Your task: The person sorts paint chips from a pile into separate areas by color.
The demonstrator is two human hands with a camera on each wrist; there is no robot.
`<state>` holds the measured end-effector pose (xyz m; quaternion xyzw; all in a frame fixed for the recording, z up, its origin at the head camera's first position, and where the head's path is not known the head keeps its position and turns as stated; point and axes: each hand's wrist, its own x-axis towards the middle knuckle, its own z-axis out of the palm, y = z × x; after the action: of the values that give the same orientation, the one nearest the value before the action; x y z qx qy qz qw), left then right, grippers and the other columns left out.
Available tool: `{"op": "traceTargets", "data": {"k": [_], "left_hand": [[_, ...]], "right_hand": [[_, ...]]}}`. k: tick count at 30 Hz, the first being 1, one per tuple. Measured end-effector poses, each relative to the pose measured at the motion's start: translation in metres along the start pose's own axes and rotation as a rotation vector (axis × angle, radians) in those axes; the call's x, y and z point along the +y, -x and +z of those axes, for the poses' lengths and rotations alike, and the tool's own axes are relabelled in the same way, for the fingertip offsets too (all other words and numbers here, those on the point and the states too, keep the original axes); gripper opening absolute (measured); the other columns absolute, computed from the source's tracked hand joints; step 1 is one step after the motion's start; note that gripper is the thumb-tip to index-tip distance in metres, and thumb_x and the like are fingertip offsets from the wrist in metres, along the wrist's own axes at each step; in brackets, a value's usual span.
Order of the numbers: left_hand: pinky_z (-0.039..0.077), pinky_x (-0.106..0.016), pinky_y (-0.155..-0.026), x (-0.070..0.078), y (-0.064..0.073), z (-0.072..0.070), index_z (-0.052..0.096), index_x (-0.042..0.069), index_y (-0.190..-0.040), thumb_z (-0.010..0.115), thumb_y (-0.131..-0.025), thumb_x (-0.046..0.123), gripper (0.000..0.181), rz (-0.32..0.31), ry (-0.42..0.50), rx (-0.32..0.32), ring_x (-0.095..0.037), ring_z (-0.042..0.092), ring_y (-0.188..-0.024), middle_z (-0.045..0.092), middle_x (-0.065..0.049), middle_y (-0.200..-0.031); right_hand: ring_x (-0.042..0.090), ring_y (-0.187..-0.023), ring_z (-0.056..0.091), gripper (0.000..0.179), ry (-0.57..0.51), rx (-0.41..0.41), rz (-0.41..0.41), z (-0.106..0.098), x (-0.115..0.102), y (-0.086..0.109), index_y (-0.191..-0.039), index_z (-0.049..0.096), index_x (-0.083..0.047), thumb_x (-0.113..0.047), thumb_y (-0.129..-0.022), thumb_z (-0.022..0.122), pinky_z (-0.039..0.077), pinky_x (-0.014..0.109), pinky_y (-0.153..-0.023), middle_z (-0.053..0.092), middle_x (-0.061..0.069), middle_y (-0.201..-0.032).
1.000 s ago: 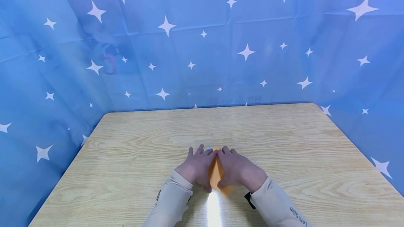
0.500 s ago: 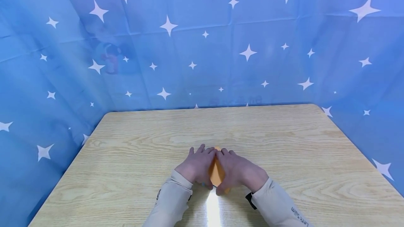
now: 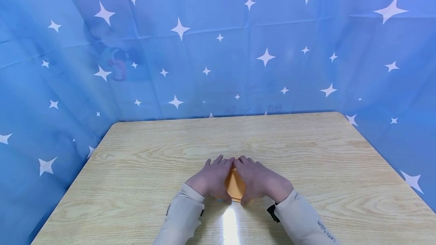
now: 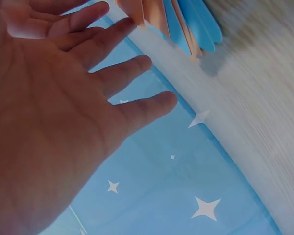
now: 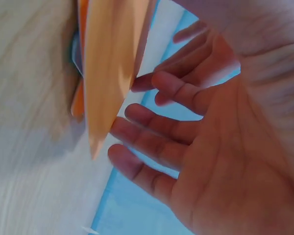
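Note:
A loose stack of thin orange and blue cards (image 3: 235, 186) lies on the table between my two hands, an orange one uppermost. Alternating colours show at the fanned edges of the cards (image 4: 179, 24) in the left wrist view. My left hand (image 3: 212, 180) arches along the stack's left side, its fingers (image 4: 132, 73) extended and spread. My right hand (image 3: 260, 180) lines the other side, with extended fingers (image 5: 157, 142) at the edge of the orange card (image 5: 110, 68). The index fingertips meet at the far end; both thumbs lie near the near edge. Fingers hide much of the stack.
The light wood-grain table (image 3: 153, 150) surrounds the hands, with a bright reflection (image 3: 230, 226) just in front of them. Behind and beside it hangs a blue curtain (image 3: 218, 52) printed with white stars.
The orange card's near end has come in from the lower right, between the thumbs. My right thumb has shifted away from the left one. The near edges look more even.

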<state>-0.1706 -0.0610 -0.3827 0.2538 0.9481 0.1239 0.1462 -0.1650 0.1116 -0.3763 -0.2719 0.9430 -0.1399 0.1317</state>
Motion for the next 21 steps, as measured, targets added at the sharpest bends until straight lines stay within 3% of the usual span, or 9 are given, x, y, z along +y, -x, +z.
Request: {"op": "traceTargets", "data": {"k": [5, 10, 16, 21], "left_hand": [[0.021, -0.063, -0.122, -0.002, 0.000, -0.004, 0.032, 0.010, -0.159, 0.096, -0.068, 0.030, 0.113, 0.026, 0.036, 0.021, -0.034, 0.026, -0.154, 0.045, -0.004, -0.157], [0.020, -0.061, -0.123, -0.002, 0.003, -0.015, 0.031, 0.009, -0.160, 0.090, -0.077, 0.032, 0.104, 0.057, 0.004, 0.061, -0.031, 0.025, -0.155, 0.040, -0.006, -0.160], [0.024, -0.063, -0.120, -0.005, 0.015, -0.033, 0.035, 0.010, -0.158, 0.090, -0.078, 0.035, 0.099, 0.122, 0.044, 0.163, -0.028, 0.034, -0.150, 0.044, -0.008, -0.157], [0.024, -0.065, -0.119, -0.008, 0.024, -0.043, 0.036, 0.013, -0.158, 0.091, -0.076, 0.034, 0.101, 0.147, 0.120, 0.227, -0.027, 0.039, -0.147, 0.047, -0.007, -0.154]], "right_hand": [[0.030, -0.122, 0.051, 0.106, -0.057, 0.011, -0.039, -0.008, 0.006, 0.003, -0.147, 0.041, 0.002, -0.026, -0.062, 0.098, 0.046, 0.048, -0.106, 0.051, 0.015, -0.140], [0.034, -0.131, 0.049, 0.093, -0.062, 0.064, -0.096, -0.018, 0.012, 0.006, -0.146, 0.044, -0.002, -0.025, -0.071, 0.093, 0.041, 0.055, -0.111, 0.050, 0.013, -0.145], [0.030, -0.131, 0.049, 0.077, -0.085, 0.180, -0.168, -0.030, 0.015, 0.011, -0.139, 0.050, -0.011, -0.033, -0.076, 0.089, 0.039, 0.058, -0.109, 0.054, 0.003, -0.141], [0.025, -0.128, 0.050, 0.080, -0.131, 0.233, -0.168, -0.037, 0.016, 0.014, -0.141, 0.050, -0.014, -0.041, -0.076, 0.089, 0.043, 0.051, -0.104, 0.053, 0.001, -0.143]]}}
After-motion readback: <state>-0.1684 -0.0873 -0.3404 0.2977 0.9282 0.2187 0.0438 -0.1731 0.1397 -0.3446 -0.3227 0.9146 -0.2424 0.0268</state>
